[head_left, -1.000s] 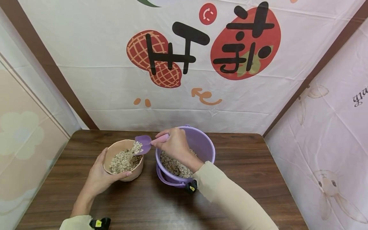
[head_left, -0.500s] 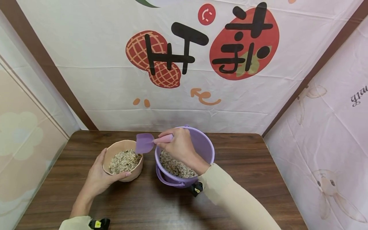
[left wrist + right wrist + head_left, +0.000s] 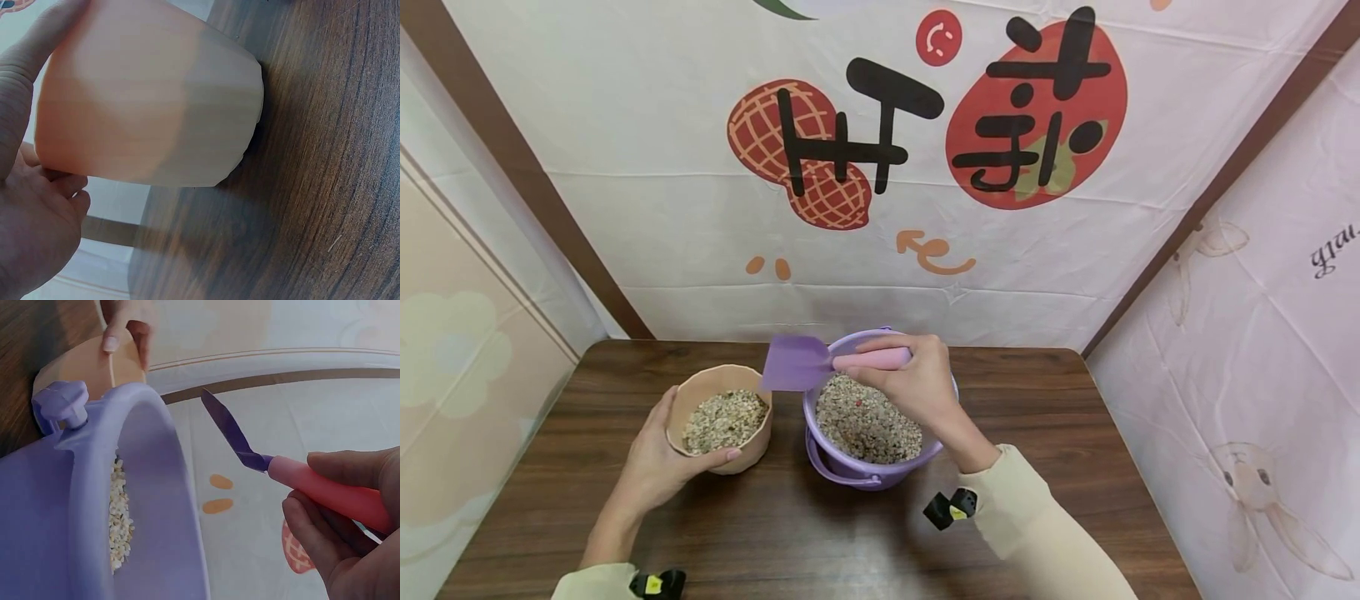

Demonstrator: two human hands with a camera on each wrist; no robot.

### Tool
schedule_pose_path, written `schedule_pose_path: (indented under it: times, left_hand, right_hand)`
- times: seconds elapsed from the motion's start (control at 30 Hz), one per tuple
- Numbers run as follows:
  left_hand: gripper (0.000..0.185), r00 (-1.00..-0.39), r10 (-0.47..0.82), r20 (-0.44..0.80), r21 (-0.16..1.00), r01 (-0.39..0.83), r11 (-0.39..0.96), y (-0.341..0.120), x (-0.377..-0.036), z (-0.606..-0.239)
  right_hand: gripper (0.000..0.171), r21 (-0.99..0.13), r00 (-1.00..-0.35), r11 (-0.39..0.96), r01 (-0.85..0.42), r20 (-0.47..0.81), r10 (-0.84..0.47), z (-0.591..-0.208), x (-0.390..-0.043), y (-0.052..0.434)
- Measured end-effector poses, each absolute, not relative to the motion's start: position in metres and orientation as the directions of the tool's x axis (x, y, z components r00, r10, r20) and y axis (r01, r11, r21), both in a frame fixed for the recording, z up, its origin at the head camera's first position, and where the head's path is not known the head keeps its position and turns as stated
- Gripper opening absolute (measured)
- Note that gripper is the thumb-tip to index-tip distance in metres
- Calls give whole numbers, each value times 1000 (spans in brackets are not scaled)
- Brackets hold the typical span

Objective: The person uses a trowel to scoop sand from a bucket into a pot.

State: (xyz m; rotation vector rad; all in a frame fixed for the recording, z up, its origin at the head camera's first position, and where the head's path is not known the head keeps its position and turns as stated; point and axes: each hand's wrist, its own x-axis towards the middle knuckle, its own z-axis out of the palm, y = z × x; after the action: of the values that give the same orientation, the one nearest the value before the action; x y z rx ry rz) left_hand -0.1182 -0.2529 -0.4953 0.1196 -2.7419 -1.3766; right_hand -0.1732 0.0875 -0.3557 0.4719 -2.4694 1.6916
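My right hand (image 3: 917, 379) grips the pink handle of a small shovel (image 3: 801, 362) with a flat purple blade. The blade carries no flakes and hangs over the left rim of a purple bucket (image 3: 940, 446). Grainy, oat-like flakes (image 3: 868, 421) lie inside the bucket. To its left stands a peach-coloured pot (image 3: 756, 450), partly filled with the same kind of flakes (image 3: 726, 421). My left hand (image 3: 655, 462) holds that pot from the left, thumb along the near side and fingers round the far side. In the right wrist view the shovel (image 3: 231, 431) is seen edge-on above the bucket's opening.
Both containers stand near the back of a dark wooden table (image 3: 775, 533). The bucket's handle (image 3: 842, 475) hangs down at its front left. Behind the table hangs a white printed cloth (image 3: 700, 308), with more cloth at both sides.
The flakes on the shovel have dropped into the pot. My right hand has drawn the emptied shovel rightward, from the pot to over the bucket. My left hand stays on the pot.
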Motion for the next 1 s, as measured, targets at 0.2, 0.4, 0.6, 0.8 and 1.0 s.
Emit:
schedule_pose_path:
  times: [0.2, 0.4, 0.6, 0.8, 1.0]
  left_hand:
    - [137, -994, -102, 25, 802, -41, 596, -253, -118, -495]
    - [137, -994, -104, 28, 796, -41, 604, -252, -118, -495]
    - [137, -994, -106, 30, 797, -40, 603, -252, -118, -494]
    - [138, -994, -104, 25, 805, -42, 592, -252, -118, -493]
    - [138, -995, -103, 13, 799, -52, 599, -252, -117, -493]
  right_hand:
    - [21, -923, -952, 247, -294, 260, -161, -358, -166, 106]
    - [24, -942, -966, 220, -253, 232, -117, -364, -159, 125]
    - [28, -955, -975, 199, -218, 203, -92, -372, -153, 142]
    - [31, -962, -982, 196, -190, 183, -55, -382, -149, 157]
    - [29, -964, -984, 202, -175, 173, -29, -391, -146, 169]
